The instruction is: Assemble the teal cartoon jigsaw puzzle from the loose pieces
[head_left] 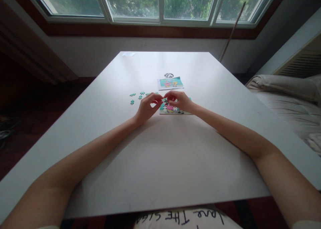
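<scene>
Both my hands meet over a small jigsaw puzzle (173, 110) lying on the white table (160, 155). My left hand (147, 105) and my right hand (179, 100) have their fingertips pinched together on a small teal puzzle piece (164, 99) held between them, just above the puzzle's left edge. The puzzle shows pink and teal colours and is partly hidden by my right hand. Several loose teal pieces (136, 96) lie scattered to the left of my left hand.
A printed picture card (170, 83) lies beyond the puzzle, with a small dark ring-like object (169, 75) behind it. A bed with a pillow (283, 83) stands to the right. Windows run along the far wall, and a thin stick (232, 31) leans there.
</scene>
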`<action>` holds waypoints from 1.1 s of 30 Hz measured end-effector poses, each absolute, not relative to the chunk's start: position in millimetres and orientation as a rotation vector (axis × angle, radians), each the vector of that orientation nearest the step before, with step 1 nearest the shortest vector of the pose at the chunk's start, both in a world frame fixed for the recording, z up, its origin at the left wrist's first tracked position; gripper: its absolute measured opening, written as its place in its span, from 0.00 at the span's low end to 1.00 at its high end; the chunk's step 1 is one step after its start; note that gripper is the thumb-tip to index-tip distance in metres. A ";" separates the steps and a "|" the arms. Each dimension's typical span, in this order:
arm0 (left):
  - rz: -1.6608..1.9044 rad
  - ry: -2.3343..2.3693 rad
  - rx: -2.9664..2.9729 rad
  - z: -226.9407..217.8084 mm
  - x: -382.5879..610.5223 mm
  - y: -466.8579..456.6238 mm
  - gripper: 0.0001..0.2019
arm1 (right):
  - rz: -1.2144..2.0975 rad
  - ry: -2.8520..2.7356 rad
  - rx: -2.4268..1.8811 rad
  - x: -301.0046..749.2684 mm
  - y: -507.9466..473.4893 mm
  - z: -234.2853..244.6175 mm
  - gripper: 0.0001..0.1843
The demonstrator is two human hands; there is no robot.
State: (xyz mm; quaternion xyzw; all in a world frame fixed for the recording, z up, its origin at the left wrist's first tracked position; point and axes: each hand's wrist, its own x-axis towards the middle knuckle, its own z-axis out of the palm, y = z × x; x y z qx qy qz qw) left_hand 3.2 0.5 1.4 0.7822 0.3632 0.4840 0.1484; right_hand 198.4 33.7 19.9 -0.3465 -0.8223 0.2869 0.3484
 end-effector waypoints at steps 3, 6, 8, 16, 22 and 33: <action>1.312 1.051 2.409 1.2 2.3 -0.8 0.06 | 0.709 -2.073 -0.933 205.3 43.3 19.3 0.14; 1.120 0.933 2.670 1.3 3.4 -4.2 0.09 | 0.686 -1.982 -0.997 213.9 54.7 14.5 0.14; 0.958 0.802 2.845 1.0 4.9 -6.0 0.10 | 0.685 -1.927 -1.040 218.5 61.1 8.7 0.13; 0.882 0.698 2.862 -1.2 5.3 -3.5 0.13 | 0.695 -1.972 -1.004 223.5 66.1 -4.9 0.09; 0.886 0.699 2.854 -0.2 5.7 -3.2 0.13 | 0.700 -2.050 -0.958 224.9 66.3 -4.2 0.08; 0.857 0.724 2.857 -0.1 5.9 -3.2 0.13 | 0.657 -2.086 -0.917 226.0 66.7 -6.0 0.09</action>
